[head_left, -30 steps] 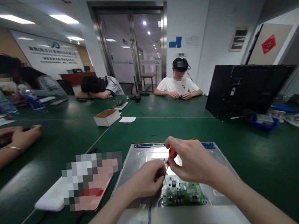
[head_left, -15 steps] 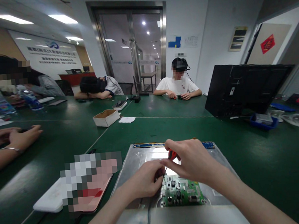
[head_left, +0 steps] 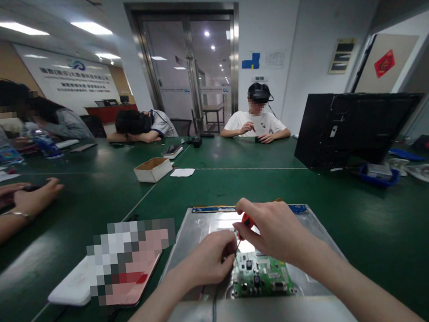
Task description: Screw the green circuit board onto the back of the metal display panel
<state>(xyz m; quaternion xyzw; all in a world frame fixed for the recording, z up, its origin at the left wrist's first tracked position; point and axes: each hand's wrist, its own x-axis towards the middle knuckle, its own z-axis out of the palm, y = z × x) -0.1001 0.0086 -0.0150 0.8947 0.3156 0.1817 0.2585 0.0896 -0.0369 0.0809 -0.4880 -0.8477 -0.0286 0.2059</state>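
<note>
My right hand [head_left: 276, 225] is closed around the red and black handle of a screwdriver [head_left: 247, 220]. Its thin shaft slants down and left to the upper left corner of a green circuit board [head_left: 265, 274]. Beside that tip, my left hand [head_left: 217, 255] has its fingers curled in; what they pinch, if anything, is hidden. Under both hands lies a flat silver metal panel [head_left: 186, 241], with the board on its near part and a narrow blue strip board [head_left: 299, 208] along its far edge. A grey cable [head_left: 213, 306] runs toward me from beside the left hand.
Left of the panel lie a white device [head_left: 70, 289] and a pink phone [head_left: 152, 266], partly pixelated. Farther off are an open white box [head_left: 153, 170], a black monitor [head_left: 347, 129] and a blue tray [head_left: 378, 175]. Other people sit around the green table [head_left: 239, 184].
My right hand has shifted slightly on the screwdriver, and more of its red handle shows. My left hand has stayed nearly still. The person across has raised one hand from the table.
</note>
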